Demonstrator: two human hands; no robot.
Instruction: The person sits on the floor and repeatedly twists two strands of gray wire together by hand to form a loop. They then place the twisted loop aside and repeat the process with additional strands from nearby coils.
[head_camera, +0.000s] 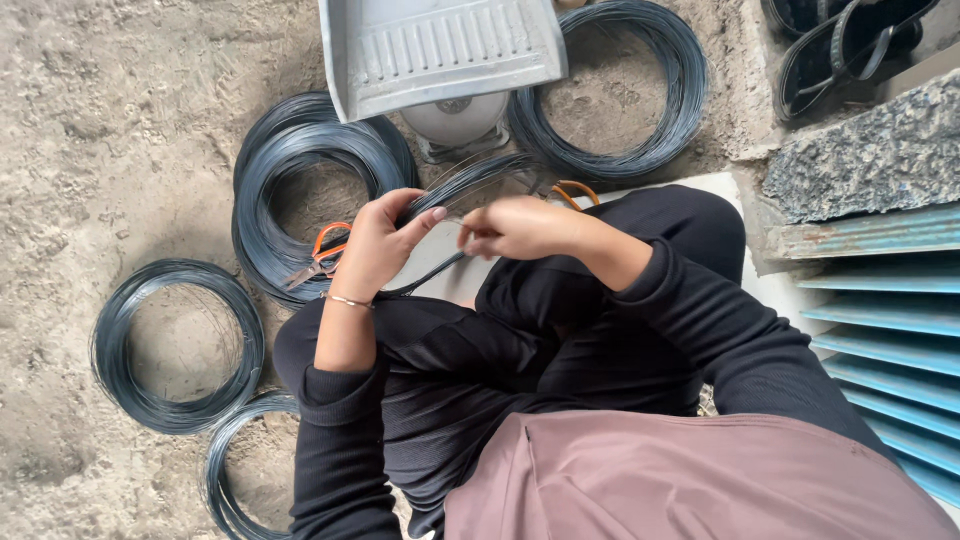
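- Left hand (375, 245) gripping a wire bundle (470, 180) — steadying it
- Right hand (515, 227) pinching the same strands, apparently to bind them
- Wire coils (300, 170) within reach on the ground

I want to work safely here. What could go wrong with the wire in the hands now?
1. The left hand and right hand are bare and hold a dark wire bundle; wire ends could prick or cut the fingers.
2. The bundle is bent under tension, so it might spring back if a grip slips.
3. The orange-handled cutters lie close beside the left wrist and could scratch it.
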